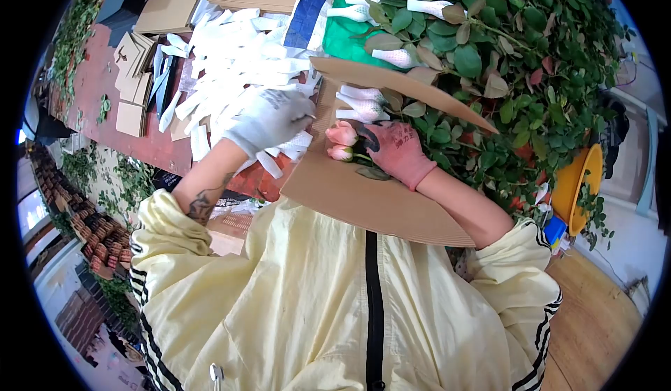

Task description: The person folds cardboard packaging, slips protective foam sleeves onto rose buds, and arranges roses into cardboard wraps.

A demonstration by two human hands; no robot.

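Note:
My left hand, in a whitish glove, is over a heap of white foam net sleeves. Its fingers are bent together; whatever they may hold cannot be made out. My right hand, in a red glove with dark fingertips, is closed around the stems just behind two pink roses. The rose heads point left, above a curved sheet of corrugated cardboard. Beside them, within the folded cardboard, lie flower heads in white net sleeves.
More sleeved flowers lie at the back on green and blue sheeting, their leafy stems spreading right. Cardboard pieces and dark scissor-like handles are on the red table. A yellow tub stands at right.

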